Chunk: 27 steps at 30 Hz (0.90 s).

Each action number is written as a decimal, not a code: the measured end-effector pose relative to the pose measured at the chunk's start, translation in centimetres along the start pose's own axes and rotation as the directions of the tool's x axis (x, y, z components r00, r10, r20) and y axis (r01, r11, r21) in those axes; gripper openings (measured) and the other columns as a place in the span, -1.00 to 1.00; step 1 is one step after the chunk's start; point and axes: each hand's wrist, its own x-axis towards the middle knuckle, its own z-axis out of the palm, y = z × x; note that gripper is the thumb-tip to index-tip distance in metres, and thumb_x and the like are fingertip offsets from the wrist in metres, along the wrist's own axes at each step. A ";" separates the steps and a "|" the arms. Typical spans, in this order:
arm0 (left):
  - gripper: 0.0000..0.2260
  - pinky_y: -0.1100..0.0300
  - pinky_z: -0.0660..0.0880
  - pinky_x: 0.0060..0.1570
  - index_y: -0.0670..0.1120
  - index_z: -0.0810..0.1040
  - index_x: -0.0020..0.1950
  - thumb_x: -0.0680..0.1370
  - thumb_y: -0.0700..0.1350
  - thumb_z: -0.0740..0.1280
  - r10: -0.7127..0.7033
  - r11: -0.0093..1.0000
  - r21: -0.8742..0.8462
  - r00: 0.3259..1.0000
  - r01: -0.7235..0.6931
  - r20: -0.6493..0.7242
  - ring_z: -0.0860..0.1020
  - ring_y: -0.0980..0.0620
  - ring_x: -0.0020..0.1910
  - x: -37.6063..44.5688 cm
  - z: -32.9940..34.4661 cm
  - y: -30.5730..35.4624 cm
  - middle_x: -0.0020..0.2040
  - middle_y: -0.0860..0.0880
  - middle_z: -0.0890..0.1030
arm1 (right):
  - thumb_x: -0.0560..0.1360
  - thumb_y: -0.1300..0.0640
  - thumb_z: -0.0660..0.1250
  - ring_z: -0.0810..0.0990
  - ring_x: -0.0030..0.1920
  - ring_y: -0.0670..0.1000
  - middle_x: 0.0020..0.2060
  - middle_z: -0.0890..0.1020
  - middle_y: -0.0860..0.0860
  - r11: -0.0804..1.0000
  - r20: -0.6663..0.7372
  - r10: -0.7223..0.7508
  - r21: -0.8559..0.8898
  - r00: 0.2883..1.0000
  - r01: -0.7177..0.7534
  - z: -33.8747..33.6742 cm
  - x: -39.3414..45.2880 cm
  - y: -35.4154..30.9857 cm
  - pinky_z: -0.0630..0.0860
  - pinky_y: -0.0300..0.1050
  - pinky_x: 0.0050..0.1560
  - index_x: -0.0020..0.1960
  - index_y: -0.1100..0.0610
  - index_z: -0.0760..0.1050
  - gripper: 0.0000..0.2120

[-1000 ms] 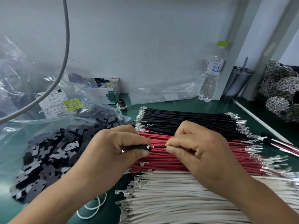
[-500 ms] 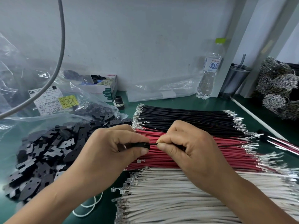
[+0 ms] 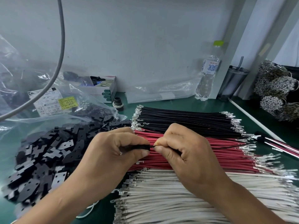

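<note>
Across the green table (image 3: pixel 186 104) lie three flat sheaves of cut leads with crimped metal terminals at both ends. The white wires (image 3: pixel 161 199) are nearest the person, the red wires (image 3: pixel 226 157) in the middle and the black wires (image 3: pixel 178 117) farthest, apparently sorted by colour so that one can be drawn at a time. To the left a heap of flat black pieces (image 3: pixel 48 152) spills from a clear plastic bag (image 3: pixel 24 88), within easy reach.

Both hands meet above the red sheaf. The left hand (image 3: pixel 110 152) curls round a small black housing (image 3: pixel 140 147), thumb and forefinger clamping it with its mouth turned right. The right hand (image 3: pixel 182 152) pinches a single black wire (image 3: pixel 229 146) close to its tip, probably to keep the thin lead stiff while pushing. The rest trails right over the red wires. The housing's mouth sits just beside the right fingertips; the terminal is hidden, likely inside.
</note>
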 end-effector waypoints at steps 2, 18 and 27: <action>-0.83 0.52 0.40 -0.34 0.16 0.77 -0.10 0.42 -0.12 0.58 -0.009 0.999 0.034 1.000 0.008 0.016 0.58 0.20 -0.33 0.1 -0.1 0.0 -0.25 0.15 0.66 | 0.56 0.02 0.34 0.52 -0.22 -0.14 -0.22 0.53 -0.16 0.999 -0.002 -0.012 -0.044 1.000 0.011 0.0 0.1 0.1 0.50 -0.11 -0.27 -0.11 0.03 0.67 -0.83; -0.80 0.39 0.56 -0.33 0.12 0.76 -0.03 0.45 -0.18 0.56 -0.169 0.980 -0.130 0.974 0.150 -0.153 0.65 0.09 -0.36 0.4 -0.7 -0.7 -0.32 0.10 0.73 | 0.50 -0.01 0.38 0.44 -0.14 -0.17 -0.20 0.54 -0.25 0.968 0.246 0.008 -0.244 0.969 0.054 -0.1 -0.1 -0.4 0.36 -0.26 -0.18 -0.16 -0.09 0.57 -0.93; -0.76 0.33 0.62 -0.27 0.04 0.79 -0.01 0.34 -0.03 0.50 -0.250 0.864 -0.451 0.968 0.225 0.003 0.67 0.06 -0.34 0.7 -1.8 0.2 -0.21 -0.12 0.77 | 0.55 0.11 0.38 0.61 0.00 -0.08 -0.12 0.60 -0.17 0.988 -0.063 0.089 0.130 0.994 -0.081 -1.4 0.3 0.5 0.45 -0.39 -0.05 0.04 -0.06 0.67 -0.86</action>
